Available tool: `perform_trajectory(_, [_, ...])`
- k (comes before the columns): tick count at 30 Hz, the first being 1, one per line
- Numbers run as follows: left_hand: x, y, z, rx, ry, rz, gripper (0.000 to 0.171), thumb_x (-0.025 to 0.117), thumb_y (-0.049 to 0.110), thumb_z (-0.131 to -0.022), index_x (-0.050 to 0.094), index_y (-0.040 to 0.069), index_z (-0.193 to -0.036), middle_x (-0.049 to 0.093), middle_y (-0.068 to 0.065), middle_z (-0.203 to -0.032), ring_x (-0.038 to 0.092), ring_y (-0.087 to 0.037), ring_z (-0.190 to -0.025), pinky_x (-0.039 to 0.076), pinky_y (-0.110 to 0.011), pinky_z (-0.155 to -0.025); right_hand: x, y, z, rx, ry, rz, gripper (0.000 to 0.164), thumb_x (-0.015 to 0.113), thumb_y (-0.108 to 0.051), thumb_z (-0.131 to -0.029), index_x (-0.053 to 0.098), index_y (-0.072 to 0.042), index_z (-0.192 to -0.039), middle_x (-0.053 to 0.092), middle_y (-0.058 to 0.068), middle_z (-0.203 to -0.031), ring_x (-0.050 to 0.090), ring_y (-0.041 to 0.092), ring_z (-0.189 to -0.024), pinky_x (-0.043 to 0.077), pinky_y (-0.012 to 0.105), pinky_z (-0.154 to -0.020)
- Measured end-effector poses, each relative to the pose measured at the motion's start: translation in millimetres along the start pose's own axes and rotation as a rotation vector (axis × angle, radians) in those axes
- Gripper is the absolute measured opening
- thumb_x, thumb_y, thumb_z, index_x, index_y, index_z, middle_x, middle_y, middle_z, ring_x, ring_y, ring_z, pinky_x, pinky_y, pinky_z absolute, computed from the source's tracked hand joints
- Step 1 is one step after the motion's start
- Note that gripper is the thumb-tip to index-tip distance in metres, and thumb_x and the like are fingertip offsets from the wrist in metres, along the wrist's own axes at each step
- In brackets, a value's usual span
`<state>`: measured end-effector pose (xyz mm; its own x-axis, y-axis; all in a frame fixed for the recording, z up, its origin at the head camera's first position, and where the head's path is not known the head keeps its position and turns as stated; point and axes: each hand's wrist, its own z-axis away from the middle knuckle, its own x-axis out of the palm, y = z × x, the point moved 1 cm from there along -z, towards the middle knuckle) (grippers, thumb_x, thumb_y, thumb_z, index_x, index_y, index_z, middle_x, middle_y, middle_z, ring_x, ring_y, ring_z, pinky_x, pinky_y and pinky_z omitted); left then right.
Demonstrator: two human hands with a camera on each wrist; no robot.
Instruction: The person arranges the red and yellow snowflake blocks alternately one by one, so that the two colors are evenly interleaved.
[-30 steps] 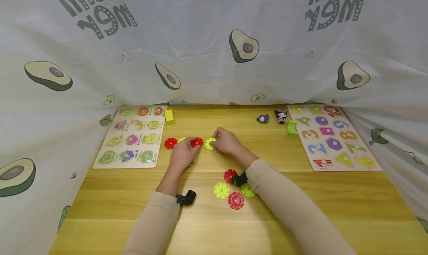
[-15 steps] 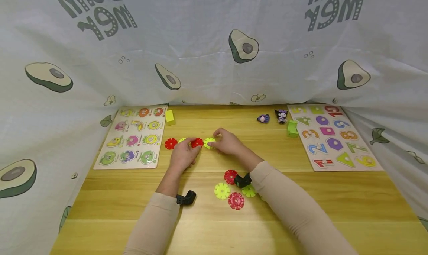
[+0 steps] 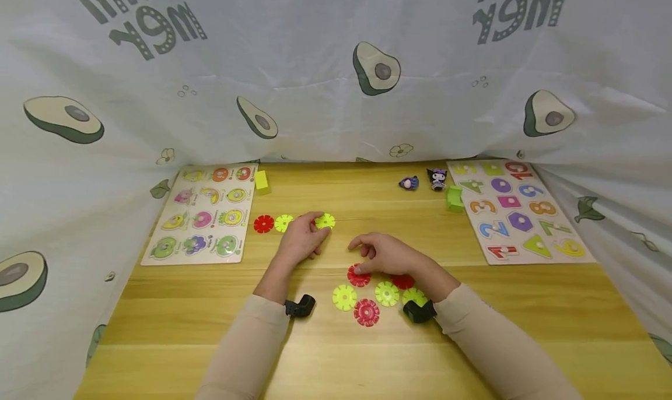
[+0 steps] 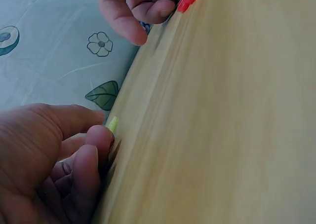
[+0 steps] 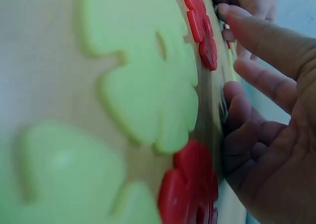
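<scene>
The right hand is now drawn back from the row of discs, where half a second earlier its fingertips are seen at the last yellow disc; it is now held over the near group, with its thumb reaching over a red disc and its other fingers loosely bent; nothing is grasped by it, the yellow disc being released; whether the red disc is touched by the thumb cannot be told.

The left hand is shifted a little toward the right along the row; the third disc, a red one seen plainly before, is now almost wholly covered by it; the last yellow disc is flanked by its thumb and index finger, its edge being shown close against the fingertips in the left wrist view; whether it is pinched or merely touched cannot be told.

The row is begun at its left end by a red disc, followed by a yellow disc, which is less covered by the hand than before; in the near group, two yellow discs and a pink-red disc are left lying as they were; another red disc, previously hidden by the right arm, is now partly exposed beside the wrist.
</scene>
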<state>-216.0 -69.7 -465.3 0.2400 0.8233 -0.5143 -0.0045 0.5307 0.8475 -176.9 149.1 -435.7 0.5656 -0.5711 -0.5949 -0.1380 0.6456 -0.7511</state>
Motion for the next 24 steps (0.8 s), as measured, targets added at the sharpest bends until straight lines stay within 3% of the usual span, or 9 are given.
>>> perform_trajectory(9, [4.9,5.7,-3.9,-0.091,0.02,-0.029,0.047,0.063,0.03,-0.087,0.052,0.017,-0.131,0.058,-0.007,-0.051,0.056,-0.02,-0.038,0.048,-0.032,-0.038,7,4,8,-0.046,-0.034,0.067,0.041,0.078,-0.027,-0.074,0.063,-0.023,-0.112,0.051,0.0,-0.099,0.046,0.017,-0.087,0.042,0.034,-0.076])
perform_trajectory(18, [9.0,5.2,-5.6,-0.085,0.029,0.003,0.044,0.063,0.025,-0.087,0.053,0.017,-0.13,0.059,-0.007,-0.055,0.057,-0.02,-0.04,0.048,-0.032,-0.038,11,-1,12,-0.035,-0.025,0.191,0.026,0.076,-0.024,-0.077,0.058,-0.02,-0.095,0.048,-0.002,-0.092,0.044,0.015,-0.085,0.04,0.031,-0.076])
perform_trajectory(24, [10.8,3.6,-5.3,-0.089,0.031,0.01,0.044,0.063,0.025,-0.087,0.054,0.017,-0.129,0.06,-0.006,-0.057,0.057,-0.02,-0.04,0.048,-0.032,-0.038,8,-3,10,-0.009,0.016,0.071,0.022,0.071,-0.02,-0.082,0.052,-0.015,-0.092,0.053,0.0,-0.079,0.049,0.015,-0.068,0.043,0.028,-0.06])
